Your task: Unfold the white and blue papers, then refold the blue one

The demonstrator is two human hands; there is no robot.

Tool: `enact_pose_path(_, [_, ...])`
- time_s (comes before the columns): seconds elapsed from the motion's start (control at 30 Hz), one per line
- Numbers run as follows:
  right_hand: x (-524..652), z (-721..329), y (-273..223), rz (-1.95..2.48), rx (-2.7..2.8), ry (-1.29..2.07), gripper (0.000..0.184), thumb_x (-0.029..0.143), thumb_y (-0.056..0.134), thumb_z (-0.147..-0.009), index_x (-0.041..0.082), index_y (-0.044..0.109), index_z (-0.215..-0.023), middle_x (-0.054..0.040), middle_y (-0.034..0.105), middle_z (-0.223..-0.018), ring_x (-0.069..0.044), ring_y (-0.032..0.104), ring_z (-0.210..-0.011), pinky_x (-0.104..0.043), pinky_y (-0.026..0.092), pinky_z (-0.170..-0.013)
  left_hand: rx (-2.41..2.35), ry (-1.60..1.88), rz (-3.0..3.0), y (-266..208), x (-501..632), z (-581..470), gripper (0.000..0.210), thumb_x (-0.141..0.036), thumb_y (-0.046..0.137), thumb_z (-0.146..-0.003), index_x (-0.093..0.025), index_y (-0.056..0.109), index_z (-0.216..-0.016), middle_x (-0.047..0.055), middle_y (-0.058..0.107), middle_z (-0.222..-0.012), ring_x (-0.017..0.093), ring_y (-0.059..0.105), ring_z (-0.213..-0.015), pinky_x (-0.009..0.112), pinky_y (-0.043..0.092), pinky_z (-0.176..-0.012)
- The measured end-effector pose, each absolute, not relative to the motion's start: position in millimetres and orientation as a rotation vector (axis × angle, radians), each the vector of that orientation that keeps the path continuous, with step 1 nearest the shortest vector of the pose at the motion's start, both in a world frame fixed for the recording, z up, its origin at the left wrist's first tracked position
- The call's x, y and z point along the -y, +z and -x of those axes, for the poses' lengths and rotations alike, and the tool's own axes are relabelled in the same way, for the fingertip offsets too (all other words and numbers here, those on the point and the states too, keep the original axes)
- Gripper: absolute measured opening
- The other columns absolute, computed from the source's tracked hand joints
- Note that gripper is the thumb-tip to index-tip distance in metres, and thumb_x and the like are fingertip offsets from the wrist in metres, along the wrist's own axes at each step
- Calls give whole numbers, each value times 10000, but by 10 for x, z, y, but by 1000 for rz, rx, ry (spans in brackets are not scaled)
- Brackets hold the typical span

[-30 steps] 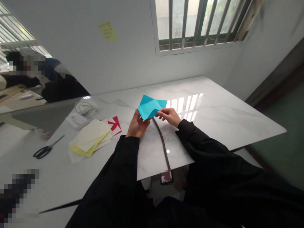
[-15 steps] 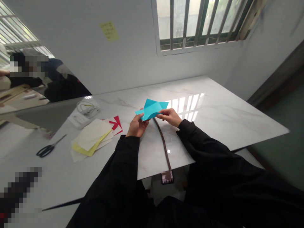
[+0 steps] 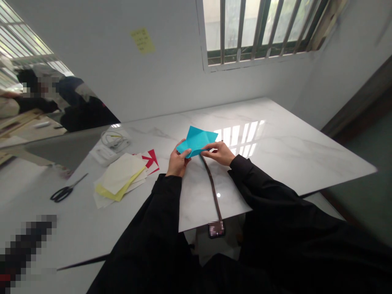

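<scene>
Two hands held one sheet of blue paper [image 3: 200, 139] off the desk [image 3: 290, 143], above its middle and back from the near edge. Its longer extent ran from the left hand [image 3: 177, 163] up to a free corner on the right; another free corner pointed toward the far edge. Creases showed, but how far it was folded I could not tell.

The left hand gripped the left end, thumb pressed on top and fingers partly hidden underneath. The right hand [image 3: 221, 154] pinched the near rim between thumb and forefinger, its other fingers curled. So the paper lay beyond both grips, with the right hand the nearer to the right corner and the left hand nearer to the left one.

A dark strap [image 3: 212, 185] ran from under the paper to the desk's near edge. Toward the left side of the desk lay white sheets [image 3: 121, 171], a yellow sheet [image 3: 118, 195] beneath them, and red paper [image 3: 153, 155] just beside; scissors [image 3: 63, 194] lay farther left, apart from the stack.
</scene>
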State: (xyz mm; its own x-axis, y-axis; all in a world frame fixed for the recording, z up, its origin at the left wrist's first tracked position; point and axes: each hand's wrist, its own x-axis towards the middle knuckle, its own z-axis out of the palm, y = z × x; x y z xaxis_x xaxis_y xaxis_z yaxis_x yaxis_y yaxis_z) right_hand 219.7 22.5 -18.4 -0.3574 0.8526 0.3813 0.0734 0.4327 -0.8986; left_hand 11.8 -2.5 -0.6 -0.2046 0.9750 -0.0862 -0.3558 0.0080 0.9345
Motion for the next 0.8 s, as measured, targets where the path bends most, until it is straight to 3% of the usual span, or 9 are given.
enact_pose_path(0.17, [-236,-2201,-184,870,1705,962,424,615,797,-872,196,853,-907,-75,802,-916,-204,698,-806,-294,520,-684,-1109,1484,-874,25,50,-115,834,-89,846,-704,-330,693,-1488,-47,722,-895,61,594,-591,150,477,-502])
enact_pose_path(0.27, [-257,-2206,-198,911,1675,950,477,663,782,-875,189,832,-900,-74,791,-912,-206,699,-823,-290,518,-685,-1024,1474,-827,35,38,-106,674,-287,862,-820,-374,706,-1470,2,766,-1076,103,667,-718,173,518,-560])
enact_pose_path(0.37, [-266,-2210,-205,911,1662,947,515,691,759,-884,180,817,-885,-70,775,-895,-200,695,-831,-276,512,-673,-994,1482,-716,29,9,-104,571,-411,816,-898,-329,715,-1454,40,765,-1132,131,691,-763,200,540,-586])
enact_pose_path(0.53, [-251,-2212,-187,876,1686,959,501,673,767,-865,174,808,-859,-73,764,-894,-202,681,-809,-285,507,-670,-1018,1493,-664,-22,-23,-127,600,-179,735,-893,-212,678,-1490,55,792,-1041,151,695,-749,224,565,-632])
enact_pose_path(0.67, [-233,-2209,-158,849,1731,981,477,635,748,-861,161,778,-830,-65,742,-863,-190,653,-788,-287,498,-674,-1122,1430,-710,-49,-11,-161,804,-86,706,-818,-243,587,-1598,37,807,-1115,156,716,-768,260,611,-731])
enact_pose_path(0.73, [-228,-2209,-150,843,1741,983,473,629,738,-864,160,762,-818,-60,731,-847,-186,642,-778,-291,497,-679,-1088,1424,-709,-30,6,-182,825,-149,752,-835,-255,551,-1628,57,799,-1249,194,763,-901,305,637,-849])
enact_pose_path(0.8, [-230,-2209,-153,847,1734,976,475,635,735,-867,162,752,-819,-59,722,-838,-189,641,-777,-296,500,-684,-928,1433,-686,10,33,-196,778,-335,776,-915,-272,516,-1646,92,744,-1434,268,768,-1131,386,631,-994])
